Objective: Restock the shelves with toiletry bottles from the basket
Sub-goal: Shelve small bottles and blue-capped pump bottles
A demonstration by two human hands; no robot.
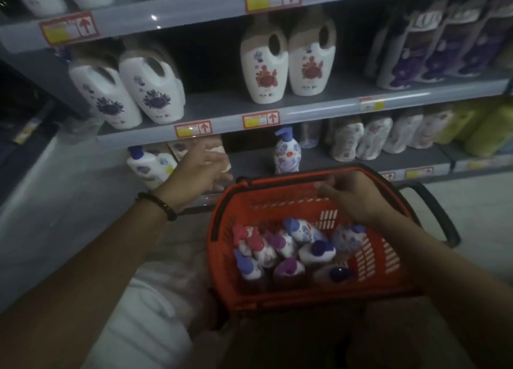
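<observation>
My left hand [200, 168] is spread open at the bottom shelf [249, 162], holding nothing I can make out; my right hand [351, 195] curls over the far rim of the orange basket [222, 229], grip unclear in the blur; about 9 pump bottles [302, 234] lie inside; 1 blue-capped bottle [287, 152] stands shelved; I judge we're between placements; next, lift another and stand it upright alongside.

Bottles [288, 249] in basket [369, 263] — basket before shelves [249, 113]; pump bottle [286, 153] on lowest shelf behind basket.
</observation>
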